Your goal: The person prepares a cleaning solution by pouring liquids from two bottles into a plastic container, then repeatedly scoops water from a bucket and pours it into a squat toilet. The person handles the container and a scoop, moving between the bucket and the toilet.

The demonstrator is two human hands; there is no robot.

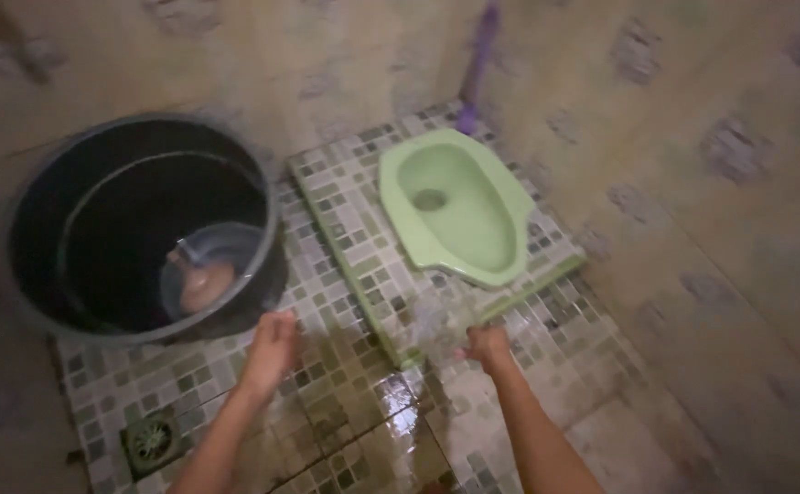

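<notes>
Reaching low over wet mosaic floor (345,402) | right hand (488,348) curled at raised tiled step (400,338), whether gripping cannot tell | left hand (272,352) open, empty, near black water bucket (134,229) | tiles likely slick, rigid; press flat, not pinch

wet floor (363,430) between the left hand (272,352) and right hand (489,348) lies open. the tub (43,311) blocks the left, the raised step (345,247) with its green pan (459,206) blocks ahead, the wall (711,274) hems the right.
</notes>
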